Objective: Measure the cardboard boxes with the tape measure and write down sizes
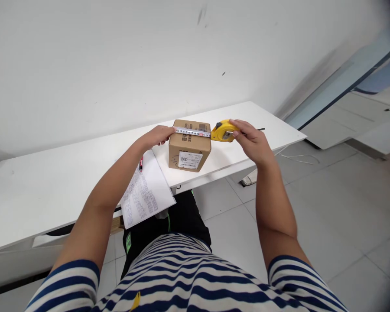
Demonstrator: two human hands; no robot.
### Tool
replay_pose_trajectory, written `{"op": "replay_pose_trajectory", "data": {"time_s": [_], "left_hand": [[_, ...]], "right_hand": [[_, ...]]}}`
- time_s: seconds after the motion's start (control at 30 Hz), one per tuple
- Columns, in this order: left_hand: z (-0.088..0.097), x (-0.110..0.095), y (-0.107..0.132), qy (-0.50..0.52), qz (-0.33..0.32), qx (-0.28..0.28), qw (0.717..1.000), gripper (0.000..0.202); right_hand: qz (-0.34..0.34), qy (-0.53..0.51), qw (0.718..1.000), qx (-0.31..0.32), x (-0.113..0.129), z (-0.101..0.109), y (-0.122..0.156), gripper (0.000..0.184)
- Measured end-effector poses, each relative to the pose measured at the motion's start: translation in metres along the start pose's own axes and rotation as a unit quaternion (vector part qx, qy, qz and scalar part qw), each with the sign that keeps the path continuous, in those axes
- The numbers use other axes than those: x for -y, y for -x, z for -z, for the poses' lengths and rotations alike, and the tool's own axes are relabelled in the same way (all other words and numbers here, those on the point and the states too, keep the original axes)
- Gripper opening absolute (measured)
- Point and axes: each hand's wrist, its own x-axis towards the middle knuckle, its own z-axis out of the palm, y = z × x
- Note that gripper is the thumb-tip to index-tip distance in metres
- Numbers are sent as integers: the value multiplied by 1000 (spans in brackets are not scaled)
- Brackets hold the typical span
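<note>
- Tape measure [221, 131]: yellow case with black and metallic parts; its white blade [189, 132] carries dark numerals and a red-backed mark after the 9.
- The case's mouth points left in the view, toward the brown cardboard box [185, 151]; the blade's long axis runs left to right, sloping slightly down rightward, numerals upright to the wearer.
- The blade lies across the box's top; the case sits just off its right edge, above the white table [237, 154].
- The box stands upright near the table's front edge, dark print on top, white label facing the wearer.
- Right hand [251, 141]: thumb and fingers grip the case.
- Left hand [157, 136]: fingers closed on the blade's end at the box's left edge.
</note>
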Motion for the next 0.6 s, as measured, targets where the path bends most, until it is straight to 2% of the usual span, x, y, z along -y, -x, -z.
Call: {"op": "replay_pose_trajectory", "data": {"time_s": [0.17, 0.27, 0.33, 0.4, 0.47, 0.53, 0.6], "left_hand": [[8, -7, 5, 53, -67, -5, 996, 44], [18, -17, 27, 146, -132, -34, 980, 43], [22, -21, 51, 198, -155, -41, 967, 44], [21, -19, 77, 224, -158, -13, 961, 45], [12, -9, 99, 231, -150, 24, 961, 48], [-1, 7, 116, 237, -135, 33, 962, 53], [-14, 23, 130, 275, -107, 28, 955, 60]], "right_hand": [[28, 3, 999, -27, 4, 12, -5, 53], [76, 7, 995, -57, 33, 16, 5, 49], [118, 23, 990, -79, 63, 7, 19, 47], [169, 45, 980, -91, 93, -13, 38, 49], [228, 50, 969, -79, 114, -44, 56, 56], [280, 53, 955, -75, 124, -85, 69, 61], [304, 61, 946, -94, 126, -130, 74, 65]]}}
